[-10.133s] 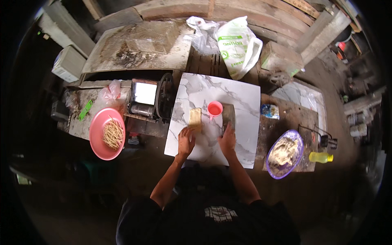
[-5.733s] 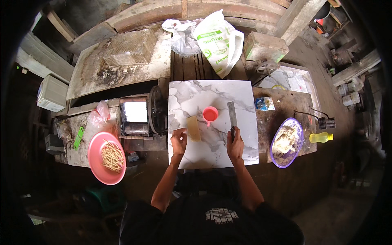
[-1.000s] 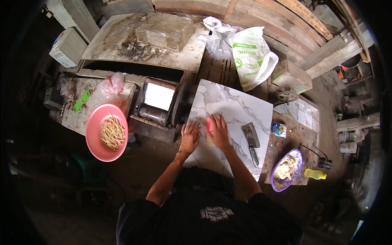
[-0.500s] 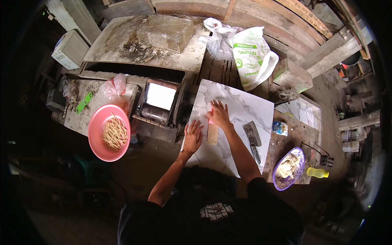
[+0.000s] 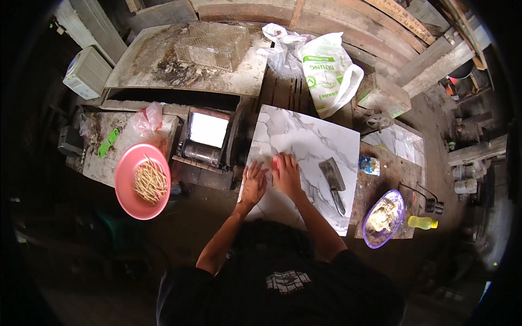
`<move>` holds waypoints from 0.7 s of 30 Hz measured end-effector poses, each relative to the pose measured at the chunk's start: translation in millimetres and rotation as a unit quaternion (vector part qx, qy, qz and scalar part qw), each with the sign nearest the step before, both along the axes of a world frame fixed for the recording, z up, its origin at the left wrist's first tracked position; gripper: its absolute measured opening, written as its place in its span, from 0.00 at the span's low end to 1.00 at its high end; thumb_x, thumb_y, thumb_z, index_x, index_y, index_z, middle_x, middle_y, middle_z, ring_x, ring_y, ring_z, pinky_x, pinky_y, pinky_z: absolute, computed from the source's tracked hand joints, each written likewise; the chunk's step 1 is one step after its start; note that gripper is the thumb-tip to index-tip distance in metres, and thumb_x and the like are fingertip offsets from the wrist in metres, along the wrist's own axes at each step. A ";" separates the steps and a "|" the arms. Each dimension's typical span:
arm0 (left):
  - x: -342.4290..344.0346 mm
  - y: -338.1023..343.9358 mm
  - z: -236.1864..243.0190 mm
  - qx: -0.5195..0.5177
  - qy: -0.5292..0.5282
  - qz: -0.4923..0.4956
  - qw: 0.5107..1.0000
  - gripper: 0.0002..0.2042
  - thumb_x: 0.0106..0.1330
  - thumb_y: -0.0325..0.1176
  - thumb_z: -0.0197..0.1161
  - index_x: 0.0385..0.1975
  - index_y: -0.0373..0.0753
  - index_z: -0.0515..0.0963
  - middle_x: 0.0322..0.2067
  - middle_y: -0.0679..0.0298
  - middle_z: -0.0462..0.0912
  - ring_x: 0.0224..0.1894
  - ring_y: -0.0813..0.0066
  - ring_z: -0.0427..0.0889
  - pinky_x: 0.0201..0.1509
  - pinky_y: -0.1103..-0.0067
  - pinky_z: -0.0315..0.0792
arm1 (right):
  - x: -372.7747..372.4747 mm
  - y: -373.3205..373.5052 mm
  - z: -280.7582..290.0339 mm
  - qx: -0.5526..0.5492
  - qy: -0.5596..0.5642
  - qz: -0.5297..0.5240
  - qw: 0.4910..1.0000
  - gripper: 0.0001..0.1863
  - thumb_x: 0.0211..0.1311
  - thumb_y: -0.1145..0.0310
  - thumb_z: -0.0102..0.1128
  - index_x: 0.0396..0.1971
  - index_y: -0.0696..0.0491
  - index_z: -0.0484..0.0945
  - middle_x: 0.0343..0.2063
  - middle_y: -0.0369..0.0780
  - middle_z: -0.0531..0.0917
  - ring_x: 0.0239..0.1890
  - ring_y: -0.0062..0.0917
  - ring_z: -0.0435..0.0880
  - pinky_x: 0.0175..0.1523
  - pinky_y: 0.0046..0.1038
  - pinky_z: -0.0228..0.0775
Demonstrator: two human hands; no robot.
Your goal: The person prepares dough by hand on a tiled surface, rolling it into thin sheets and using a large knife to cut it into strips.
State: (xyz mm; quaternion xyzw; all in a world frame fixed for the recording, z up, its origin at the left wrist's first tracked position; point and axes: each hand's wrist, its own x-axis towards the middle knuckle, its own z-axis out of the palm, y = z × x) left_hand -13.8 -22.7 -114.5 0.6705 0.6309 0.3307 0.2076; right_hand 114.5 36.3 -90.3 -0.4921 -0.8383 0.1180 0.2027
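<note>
Palm down on the white marble-patterned board rest both hands, side by side. My left hand lies near the board's left edge, its fingers spread. To its right, my right hand has its fingers stretched out flat. A small pink-red piece shows at its thumb side; whether it is gripped I cannot tell. The tan strip seen before is out of sight, perhaps beneath the hand. A dark-bladed cleaver lies on the board, right of my right hand.
Left stands a pink basin of thin pale dough sticks beside a roller machine. On the right are a purple-rimmed bowl with pale dough, a yellow bottle and a blue-white packet. A white sack sits behind the board.
My right hand has drawn back toward me, over where the tan strip lay. That strip no longer shows. My left hand stays nearly in place. The whole view has shifted slightly.
</note>
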 end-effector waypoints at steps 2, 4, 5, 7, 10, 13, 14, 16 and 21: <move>-1.0 3.2 -4.5 0.022 0.004 0.001 1.000 0.14 0.53 0.27 0.50 0.42 0.41 0.69 0.51 0.58 0.63 0.59 0.61 0.53 0.60 0.63 0.42 | -5.7 25.9 2.0 -0.065 -0.046 -0.014 0.997 0.17 0.44 0.69 0.50 0.38 0.54 0.67 0.42 0.41 0.68 0.46 0.37 0.64 0.44 0.39 0.61; -2.2 6.8 -4.9 0.034 0.005 0.004 0.999 0.14 0.53 0.27 0.51 0.42 0.41 0.69 0.51 0.58 0.63 0.58 0.61 0.54 0.60 0.64 0.43 | -10.7 46.8 1.4 -0.117 -0.093 -0.022 0.989 0.16 0.44 0.68 0.50 0.37 0.54 0.67 0.41 0.40 0.69 0.45 0.35 0.65 0.43 0.39 0.61; -3.4 7.0 -5.6 0.039 0.006 0.007 0.999 0.14 0.53 0.27 0.51 0.42 0.41 0.69 0.51 0.58 0.63 0.58 0.61 0.54 0.60 0.64 0.43 | -10.4 46.3 -2.1 -0.108 -0.092 -0.023 0.990 0.16 0.44 0.68 0.50 0.37 0.54 0.67 0.41 0.40 0.69 0.45 0.35 0.65 0.42 0.39 0.62; -5.7 4.9 -6.6 0.043 0.008 0.011 0.999 0.14 0.54 0.28 0.51 0.42 0.41 0.69 0.51 0.58 0.63 0.58 0.61 0.54 0.60 0.65 0.43 | -9.5 36.9 -11.3 -0.057 -0.065 -0.023 0.996 0.16 0.44 0.68 0.51 0.37 0.53 0.67 0.41 0.40 0.69 0.45 0.35 0.65 0.42 0.39 0.62; -11.0 0.2 -8.1 0.027 0.013 0.025 0.999 0.14 0.54 0.28 0.51 0.42 0.41 0.69 0.51 0.58 0.63 0.58 0.61 0.54 0.60 0.65 0.44 | -12.5 -2.3 -11.9 0.055 -0.043 -0.029 0.997 0.17 0.44 0.68 0.51 0.38 0.54 0.67 0.42 0.41 0.68 0.45 0.35 0.65 0.41 0.38 0.62; -5.0 -1.2 -8.4 0.019 0.004 0.013 1.000 0.14 0.54 0.28 0.51 0.42 0.41 0.69 0.51 0.57 0.63 0.58 0.60 0.53 0.60 0.64 0.44 | -3.5 -15.1 -8.5 0.079 -0.027 -0.048 0.995 0.17 0.44 0.68 0.51 0.38 0.54 0.67 0.40 0.42 0.69 0.44 0.35 0.66 0.41 0.36 0.63; -4.3 -0.5 -7.8 0.021 0.001 0.008 1.000 0.14 0.54 0.28 0.51 0.41 0.41 0.69 0.51 0.57 0.63 0.59 0.60 0.53 0.60 0.64 0.44 | -2.3 -13.5 -8.3 0.069 -0.016 -0.052 0.996 0.16 0.44 0.68 0.51 0.37 0.54 0.67 0.39 0.42 0.69 0.43 0.35 0.66 0.40 0.36 0.63; -1.5 -0.1 -7.5 0.026 0.003 -0.006 1.000 0.14 0.53 0.28 0.51 0.42 0.40 0.69 0.51 0.57 0.63 0.58 0.60 0.53 0.60 0.64 0.44 | -0.2 -1.5 -5.8 0.045 0.004 -0.060 0.997 0.14 0.44 0.68 0.51 0.35 0.54 0.68 0.36 0.42 0.70 0.41 0.35 0.68 0.40 0.35 0.64; -1.7 1.4 -12.9 0.022 0.008 -0.023 0.999 0.14 0.53 0.27 0.51 0.42 0.40 0.69 0.51 0.57 0.63 0.58 0.59 0.53 0.60 0.63 0.44 | -20.0 27.3 0.2 -0.016 -0.089 -0.080 0.993 0.09 0.42 0.66 0.51 0.25 0.54 0.70 0.29 0.40 0.72 0.36 0.33 0.70 0.38 0.33 0.64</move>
